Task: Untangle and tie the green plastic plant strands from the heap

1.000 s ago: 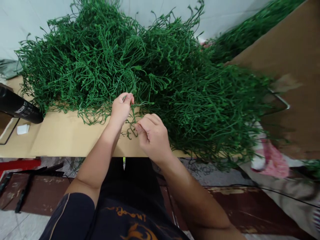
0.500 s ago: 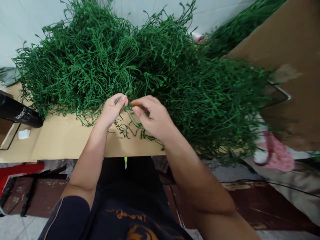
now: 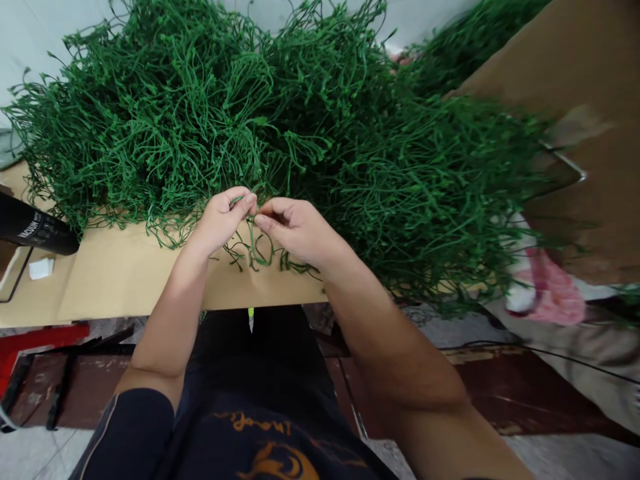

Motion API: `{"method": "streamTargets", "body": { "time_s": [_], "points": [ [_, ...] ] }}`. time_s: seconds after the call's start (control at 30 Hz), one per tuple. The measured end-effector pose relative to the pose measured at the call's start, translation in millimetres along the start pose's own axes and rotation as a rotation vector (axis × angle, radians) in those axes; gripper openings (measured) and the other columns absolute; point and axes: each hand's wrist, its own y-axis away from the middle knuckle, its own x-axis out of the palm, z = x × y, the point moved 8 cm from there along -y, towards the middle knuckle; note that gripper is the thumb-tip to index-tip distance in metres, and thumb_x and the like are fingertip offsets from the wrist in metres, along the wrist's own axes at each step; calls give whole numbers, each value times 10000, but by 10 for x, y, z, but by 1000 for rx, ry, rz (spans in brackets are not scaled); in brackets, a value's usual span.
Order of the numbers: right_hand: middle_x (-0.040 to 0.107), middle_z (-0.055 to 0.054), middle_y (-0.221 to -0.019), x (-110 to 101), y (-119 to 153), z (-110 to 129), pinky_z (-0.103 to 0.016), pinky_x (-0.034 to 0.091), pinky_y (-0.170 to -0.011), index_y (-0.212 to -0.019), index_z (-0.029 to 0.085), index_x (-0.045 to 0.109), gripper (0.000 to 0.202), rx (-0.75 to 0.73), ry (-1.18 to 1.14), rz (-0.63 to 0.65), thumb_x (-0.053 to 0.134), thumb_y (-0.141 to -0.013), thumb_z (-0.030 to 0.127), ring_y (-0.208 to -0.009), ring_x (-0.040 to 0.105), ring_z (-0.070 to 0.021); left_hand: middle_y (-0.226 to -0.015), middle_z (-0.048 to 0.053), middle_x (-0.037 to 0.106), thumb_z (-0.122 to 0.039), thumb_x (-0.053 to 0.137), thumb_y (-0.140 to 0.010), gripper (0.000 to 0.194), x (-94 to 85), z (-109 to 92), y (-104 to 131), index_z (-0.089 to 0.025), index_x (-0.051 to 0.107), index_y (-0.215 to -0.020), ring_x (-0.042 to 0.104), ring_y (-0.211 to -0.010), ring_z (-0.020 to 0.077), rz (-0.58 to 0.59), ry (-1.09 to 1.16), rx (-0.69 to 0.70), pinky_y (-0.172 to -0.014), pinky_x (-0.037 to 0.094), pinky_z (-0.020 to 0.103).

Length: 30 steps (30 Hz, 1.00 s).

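My left hand (image 3: 223, 217) pinches a green stem (image 3: 251, 233), seemingly to steady it, over the cardboard (image 3: 130, 267) between my 2 hands. My right hand (image 3: 297, 227) is close beside; whether it grips, I cannot tell. The pile (image 3: 200, 113) lies just beyond, presumably for easy reach.

Makeshift workshop, apparently.
Indicated by bulk green stems (image 3: 200, 120) heaped on a cardboard-covered tabletop (image 3: 115, 267) beside a pale wall (image 3: 45, 33).
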Motion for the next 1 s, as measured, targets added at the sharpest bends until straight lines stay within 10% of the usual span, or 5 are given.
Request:
{"method": "streamTargets", "body": {
  "time_s": [0.37,0.57,0.73,1.0],
  "points": [
    [420,19,-629,44,7,186,-251,307,-586,-650,163,447,102,-110,209,-124,470,-748,142,-595,376,-85,-462,-54,330,-249,516,-816,284,-223,104,-57,-170,464,-548,267,-454,73,-303,-162,-25,-486,228,233],
    [356,47,-551,136,-81,86,-229,262,-514,-665,145,485,208,58,-41,143,516,-786,311,-513,305,-58,-536,-51,382,-198,485,-808,237,-116,-19,-18,-155,466,-576,316,-516,64,-67,-118,18,-541,289,206],
    [335,49,-565,110,-110,61,-225,257,-542,-621,157,410,190,-50,96,99,461,-797,206,-542,300,-57,-528,-57,373,-206,487,-802,238,-46,9,20,-155,464,-571,321,-520,63,-52,-177,-27,-551,303,203],
    [474,1,-624,502,555,968,-245,360,-658,-646,157,492,200,-680,409,341,426,-828,107,-660,411,-100,-506,-59,336,-327,481,-838,299,-954,362,0,-180,404,-590,293,-455,59,-699,-81,-71,-465,254,205]
  ]
}}
